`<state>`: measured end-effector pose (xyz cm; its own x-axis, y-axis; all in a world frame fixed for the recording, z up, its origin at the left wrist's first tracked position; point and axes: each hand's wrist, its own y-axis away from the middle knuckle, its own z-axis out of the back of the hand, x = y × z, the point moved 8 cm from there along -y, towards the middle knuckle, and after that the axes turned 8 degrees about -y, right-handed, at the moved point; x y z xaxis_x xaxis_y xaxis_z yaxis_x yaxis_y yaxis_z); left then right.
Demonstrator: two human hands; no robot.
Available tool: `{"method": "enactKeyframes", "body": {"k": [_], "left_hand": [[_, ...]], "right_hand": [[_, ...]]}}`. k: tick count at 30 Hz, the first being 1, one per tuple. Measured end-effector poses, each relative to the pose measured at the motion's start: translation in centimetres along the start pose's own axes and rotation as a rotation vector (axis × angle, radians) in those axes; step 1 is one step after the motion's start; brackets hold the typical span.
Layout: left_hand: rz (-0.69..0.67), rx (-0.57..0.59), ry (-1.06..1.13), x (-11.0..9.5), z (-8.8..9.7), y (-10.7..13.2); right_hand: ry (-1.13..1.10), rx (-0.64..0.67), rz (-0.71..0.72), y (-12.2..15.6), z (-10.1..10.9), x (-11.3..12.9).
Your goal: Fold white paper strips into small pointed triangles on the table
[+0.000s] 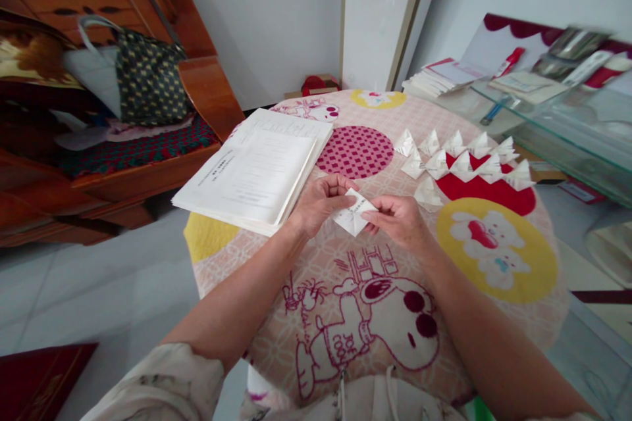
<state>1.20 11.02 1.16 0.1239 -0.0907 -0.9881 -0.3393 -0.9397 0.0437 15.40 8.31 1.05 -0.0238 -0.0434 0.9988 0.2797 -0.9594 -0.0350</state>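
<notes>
Head view shows the left hand [318, 202] and right hand [401, 220] pinching a folded paper [353, 213] between their fingertips, just above the tablecloth [345, 296], folded pieces [464, 164] beyond the fingers

White walls [276, 13], pale tiled floor [99, 289], carved wooden bench [148, 174] at left, glass counter [582, 128] at right.

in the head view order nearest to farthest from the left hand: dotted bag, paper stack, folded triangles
1. paper stack, just beside the left hand
2. folded triangles, across on the right
3. dotted bag, far left on the bench
</notes>
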Motion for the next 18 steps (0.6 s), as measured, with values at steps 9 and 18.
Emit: {"method": "enactKeyframes", "body": {"k": [9,18], "left_hand": [[-0.019,0.013,-0.072,-0.4,-0.3,0.2],[-0.003,0.157,-0.119,0.1,-1.5,0.5]], "right_hand": [[-0.112,-0.005,-0.056,0.3,-0.4,-0.1],[-0.179,-0.100,-0.127,0.5,-0.1,-0.8]]}}
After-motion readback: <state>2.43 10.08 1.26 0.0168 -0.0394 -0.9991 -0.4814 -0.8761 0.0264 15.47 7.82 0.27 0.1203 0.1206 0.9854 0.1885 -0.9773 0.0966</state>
